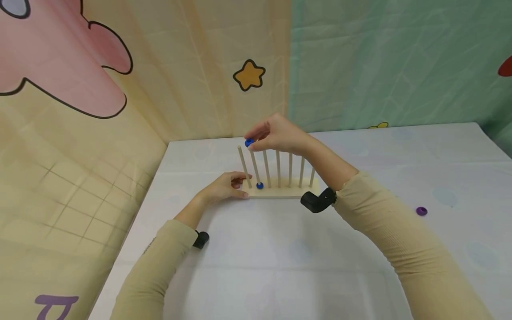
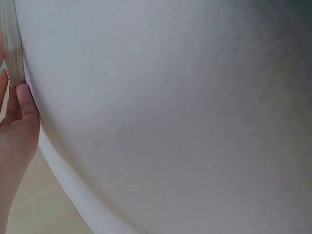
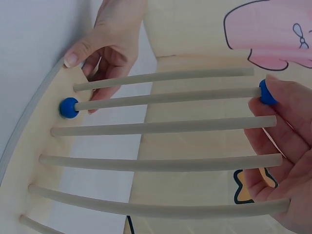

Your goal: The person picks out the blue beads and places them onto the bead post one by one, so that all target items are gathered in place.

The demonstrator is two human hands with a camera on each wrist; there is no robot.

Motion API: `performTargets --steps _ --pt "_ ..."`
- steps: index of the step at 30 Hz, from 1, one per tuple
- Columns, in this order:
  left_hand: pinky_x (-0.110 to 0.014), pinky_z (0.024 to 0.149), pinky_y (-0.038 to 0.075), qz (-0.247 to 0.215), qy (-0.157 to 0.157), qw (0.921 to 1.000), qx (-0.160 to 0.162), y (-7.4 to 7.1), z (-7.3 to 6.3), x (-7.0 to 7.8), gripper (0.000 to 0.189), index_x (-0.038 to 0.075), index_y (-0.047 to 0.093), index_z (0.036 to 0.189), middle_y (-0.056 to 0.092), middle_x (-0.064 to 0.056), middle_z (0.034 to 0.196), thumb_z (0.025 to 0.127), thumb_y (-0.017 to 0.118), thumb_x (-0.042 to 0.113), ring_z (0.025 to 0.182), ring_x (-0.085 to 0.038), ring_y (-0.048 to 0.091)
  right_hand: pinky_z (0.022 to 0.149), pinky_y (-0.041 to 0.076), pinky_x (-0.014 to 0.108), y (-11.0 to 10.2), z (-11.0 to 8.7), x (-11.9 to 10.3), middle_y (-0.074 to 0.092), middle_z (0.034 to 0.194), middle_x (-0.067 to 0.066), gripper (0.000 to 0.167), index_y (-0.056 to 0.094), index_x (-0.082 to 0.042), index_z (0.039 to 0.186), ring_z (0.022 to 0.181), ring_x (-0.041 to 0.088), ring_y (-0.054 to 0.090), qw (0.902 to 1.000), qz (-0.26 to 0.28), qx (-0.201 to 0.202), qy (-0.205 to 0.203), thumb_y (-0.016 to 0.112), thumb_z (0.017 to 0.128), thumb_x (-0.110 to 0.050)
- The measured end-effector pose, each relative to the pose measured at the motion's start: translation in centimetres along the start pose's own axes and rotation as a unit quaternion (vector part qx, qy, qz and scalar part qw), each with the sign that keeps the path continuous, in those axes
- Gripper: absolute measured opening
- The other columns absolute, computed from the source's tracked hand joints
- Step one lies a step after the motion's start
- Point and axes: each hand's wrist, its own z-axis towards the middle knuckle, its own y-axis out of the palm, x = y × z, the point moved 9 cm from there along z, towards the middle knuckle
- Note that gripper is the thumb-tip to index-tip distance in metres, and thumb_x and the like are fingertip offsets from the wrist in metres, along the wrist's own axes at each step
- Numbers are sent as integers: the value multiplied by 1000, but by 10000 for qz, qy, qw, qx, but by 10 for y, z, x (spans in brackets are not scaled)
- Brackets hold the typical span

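A wooden base (image 1: pixel 276 192) with a row of several upright pegs stands on the table. My right hand (image 1: pixel 280 135) pinches a blue bead (image 1: pixel 250 142) between thumb and fingers at the top of the second peg from the left. In the right wrist view this bead (image 3: pixel 267 92) sits right at the peg's tip. Another blue bead (image 1: pixel 260 186) rests at the foot of the same peg. My left hand (image 1: pixel 226 186) grips the left end of the base, thumb at the front and fingers behind. The left wrist view shows that thumb (image 2: pixel 27 100) against the base's edge.
On the white-covered table (image 1: pixel 264 249), a purple bead (image 1: pixel 422 211) lies off to the right, beyond the right forearm. Printed curtains (image 1: pixel 192 66) hang behind the table and along its left side. Each wrist carries a black camera mount (image 1: pixel 318 201).
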Motion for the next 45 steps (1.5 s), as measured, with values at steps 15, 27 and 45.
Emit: performTargets --steps 15,27,45 --pt "-38 101 36 -47 -11 10000 -34 2 -1 1 60 -1 49 132 54 -16 122 77 74 2 110 -25 47 82 51 31 2 -2 8 70 97 7 28 69 -2 108 89 17 63 9997 -153 -29 202 73 81 -12" --pt "-34 98 38 33 -55 10000 23 2 0 0 59 -1 51 130 52 -14 122 76 76 2 108 -22 45 85 50 33 -17 -12 10 68 105 10 30 66 -1 113 96 19 64 9987 346 230 284 69 84 -11" --pt "-35 99 38 151 -13 9999 -9 2 -1 -1 60 2 51 131 51 -12 125 77 76 6 111 -22 45 78 51 22 -99 -99 26 69 99 0 32 67 -3 112 91 14 64 9844 663 1555 488 71 83 -14"
